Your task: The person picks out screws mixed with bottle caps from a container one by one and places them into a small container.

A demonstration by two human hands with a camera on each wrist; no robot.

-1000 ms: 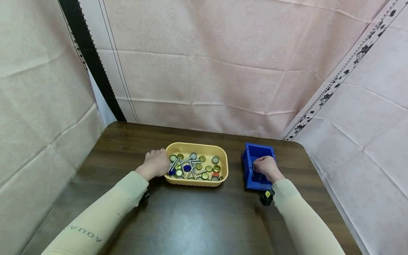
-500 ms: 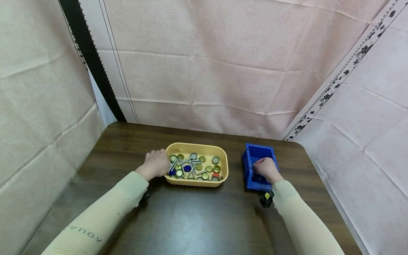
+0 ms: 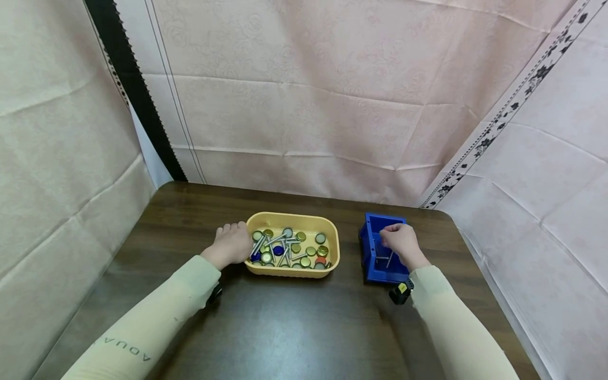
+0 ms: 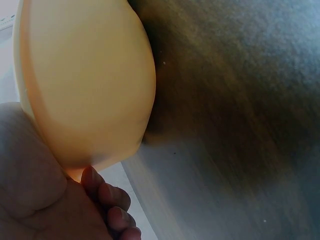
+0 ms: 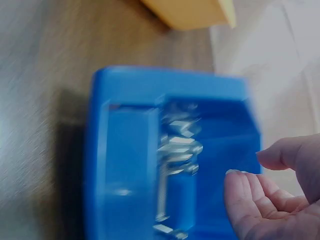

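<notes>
At the left end of a yellow plastic tray [image 3: 332, 264], my left hand [image 3: 230, 244] grips the rim, with the thumb side over the edge and the fingers curled below. In the left wrist view the tray's smooth outer wall [image 4: 95, 75] rises beside those fingers. The tray holds silver screws [image 3: 283, 257] and bottle caps [image 3: 311, 251] in gold, silver, blue and red. My right hand [image 3: 402, 243] is over the blue bin [image 3: 382, 276], its thumb and fingers apart with nothing between them. Several shiny screws [image 5: 177, 150] lie blurred inside the bin.
The dark wooden table [image 3: 285, 327] carries both containers, the tray left of the bin with a gap between. Pale cloth [image 3: 294, 132] hangs behind the back edge and at both sides. A black wrist camera [image 3: 401, 292] sits below the right sleeve.
My right hand has risen from low in the blue bin, its fingers parting, and screws now show in the bin below it. The left hand and the tray stay put.
</notes>
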